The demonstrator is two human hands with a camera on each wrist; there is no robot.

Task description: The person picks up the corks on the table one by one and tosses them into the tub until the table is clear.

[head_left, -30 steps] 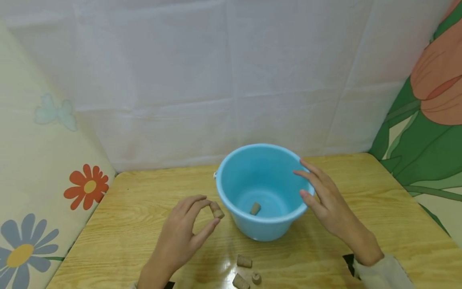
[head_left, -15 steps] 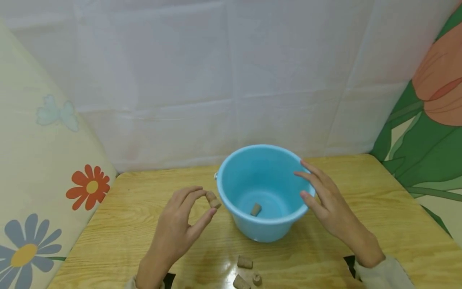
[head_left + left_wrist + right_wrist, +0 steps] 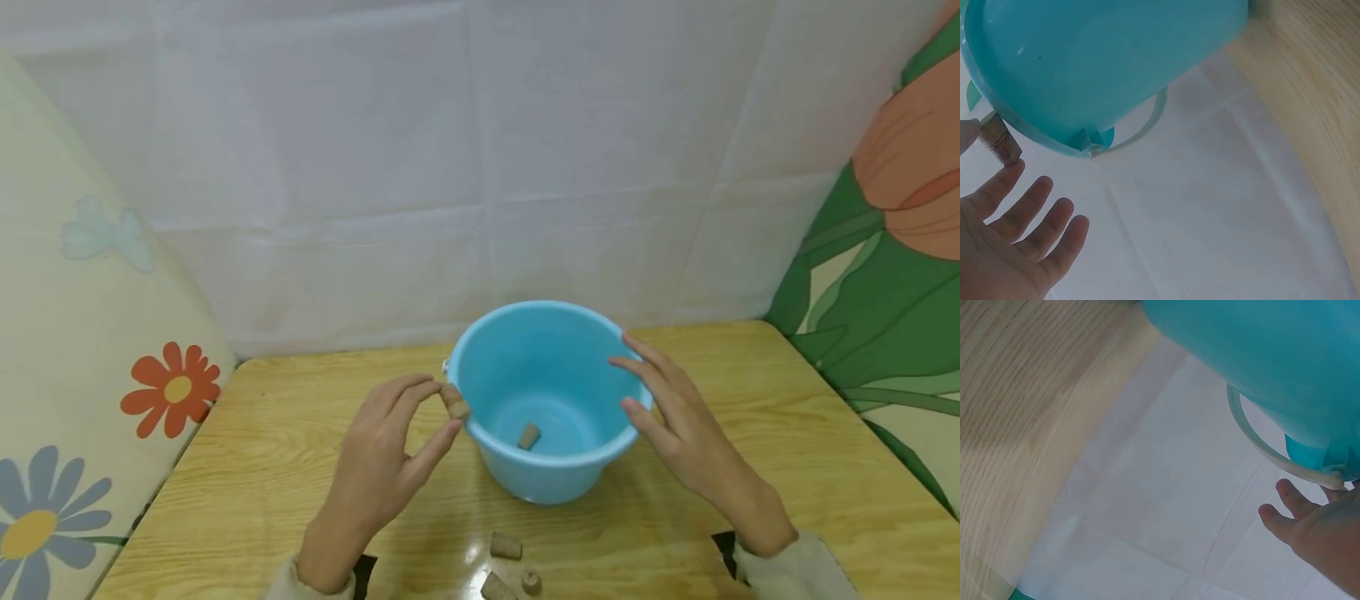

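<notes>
My left hand (image 3: pixel 378 454) pinches a brown cork (image 3: pixel 453 402) between thumb and fingertips, right at the left rim of a light blue bucket (image 3: pixel 543 482). The left wrist view shows this cork (image 3: pixel 1000 139) by the rim, with the other fingers of the hand (image 3: pixel 1004 244) spread. A second cork (image 3: pixel 529 436) lies on the bucket's floor. On the opposite side, my right hand (image 3: pixel 678 417) touches the right rim with spread, fairly straight fingers. In the right wrist view the right hand (image 3: pixel 1325 528) is partly cut off, close to the handle's joint.
In front of the bucket, several loose corks (image 3: pixel 506 546) lie on the wooden table (image 3: pixel 300 433). The bucket's pale handle (image 3: pixel 1260 444) hangs down behind it. A white cloth (image 3: pixel 337 183) rises at the table's back edge, with flower-patterned panels (image 3: pixel 176 387) at both sides.
My left hand has lifted the cork from beside the bucket's front left up to its left rim. The right hand and the bucket stay in place.
</notes>
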